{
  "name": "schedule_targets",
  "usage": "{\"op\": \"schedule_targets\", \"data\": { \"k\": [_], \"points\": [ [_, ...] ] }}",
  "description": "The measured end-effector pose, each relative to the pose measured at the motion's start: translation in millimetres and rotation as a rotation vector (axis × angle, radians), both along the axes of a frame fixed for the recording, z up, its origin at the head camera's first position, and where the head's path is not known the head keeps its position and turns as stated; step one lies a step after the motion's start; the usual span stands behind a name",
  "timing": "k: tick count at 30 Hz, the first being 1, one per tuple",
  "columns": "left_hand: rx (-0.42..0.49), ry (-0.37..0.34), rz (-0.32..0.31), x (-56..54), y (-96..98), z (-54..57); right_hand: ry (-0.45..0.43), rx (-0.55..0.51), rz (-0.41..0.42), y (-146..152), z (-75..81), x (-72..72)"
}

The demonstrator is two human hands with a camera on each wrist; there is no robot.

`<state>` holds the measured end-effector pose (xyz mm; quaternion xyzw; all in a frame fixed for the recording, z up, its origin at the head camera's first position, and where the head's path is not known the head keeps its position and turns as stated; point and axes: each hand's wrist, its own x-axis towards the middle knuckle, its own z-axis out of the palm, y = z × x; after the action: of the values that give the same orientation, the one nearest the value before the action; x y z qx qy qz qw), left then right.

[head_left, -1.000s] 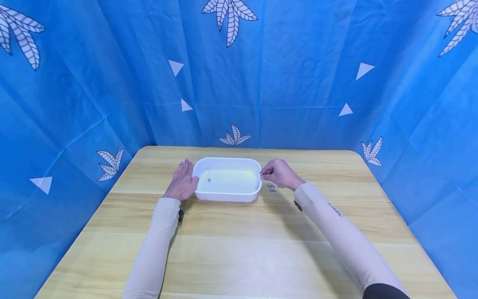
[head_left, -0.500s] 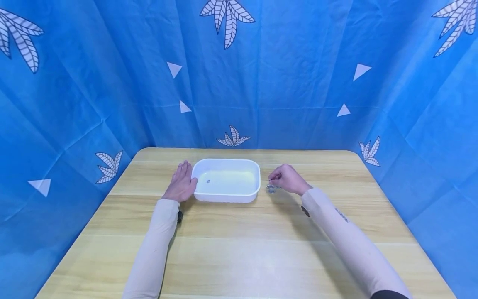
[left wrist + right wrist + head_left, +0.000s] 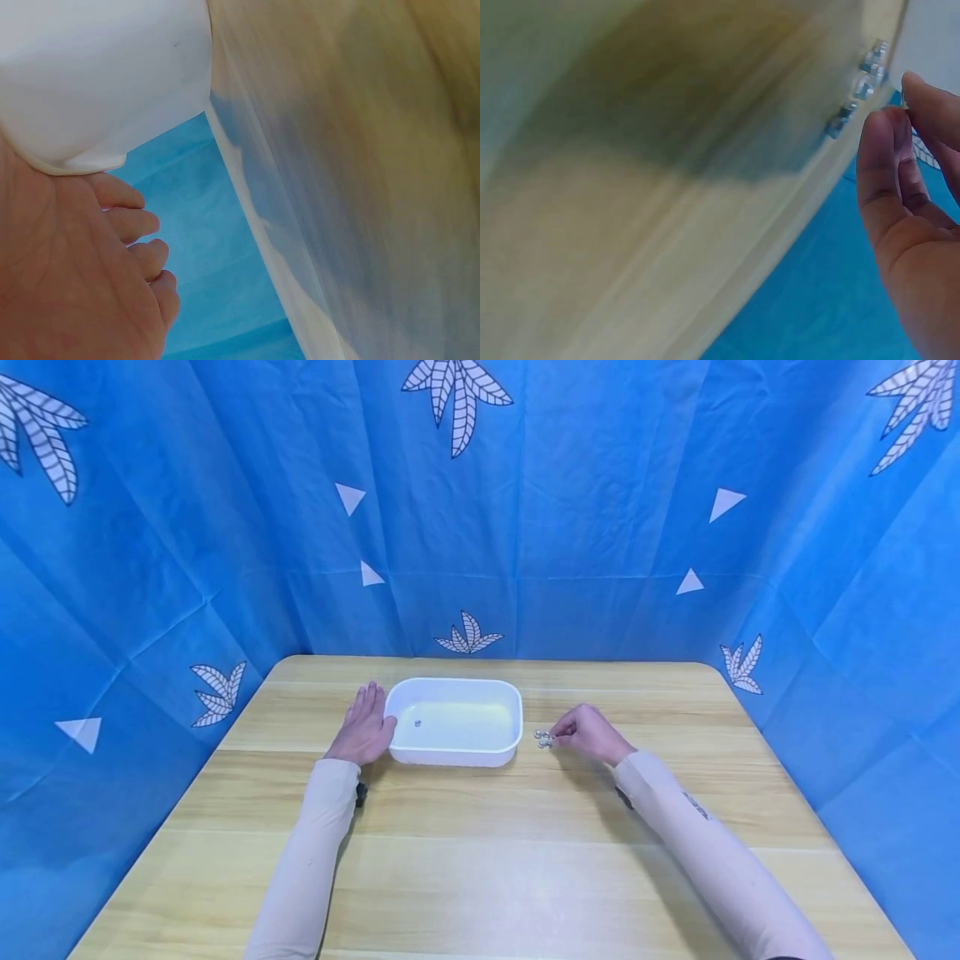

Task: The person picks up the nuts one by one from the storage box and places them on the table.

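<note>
My left hand (image 3: 363, 731) lies with its fingers straight along the left end of a white oblong basin (image 3: 456, 757), its thumb at the rim. In the left wrist view the palm (image 3: 67, 262) is against the basin wall (image 3: 142, 75). One small silvery piece (image 3: 417, 723) lies inside the basin. To the right of the basin, my right hand (image 3: 591, 735) is low over the table, thumb and fingertips brought together. A thin gold-coloured sliver shows between those fingertips in the right wrist view. Beside them lie several small shiny metal pieces (image 3: 866, 82).
The pale wooden table (image 3: 480, 860) extends toward me on all near sides. Blue curtains (image 3: 600, 527) with white leaf and triangle prints hang behind it and on both sides.
My right hand has moved from the basin's right rim, to the right and toward me, to the small metal pieces. The left hand has stayed at the basin.
</note>
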<state>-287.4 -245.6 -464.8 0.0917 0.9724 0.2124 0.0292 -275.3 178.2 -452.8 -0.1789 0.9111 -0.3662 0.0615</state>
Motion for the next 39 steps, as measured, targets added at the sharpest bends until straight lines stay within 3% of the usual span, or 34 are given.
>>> {"op": "schedule_targets", "data": {
  "k": [21, 39],
  "points": [
    [0.004, -0.005, 0.009, -0.2, -1.3, -2.7, 0.019, 0.049, 0.031, 7.3, -17.9, 0.4],
    [0.008, 0.005, 0.008, -0.8, 0.8, 0.8, 0.039, 0.080, 0.042, 5.6, -17.6, -0.5]
  ]
}}
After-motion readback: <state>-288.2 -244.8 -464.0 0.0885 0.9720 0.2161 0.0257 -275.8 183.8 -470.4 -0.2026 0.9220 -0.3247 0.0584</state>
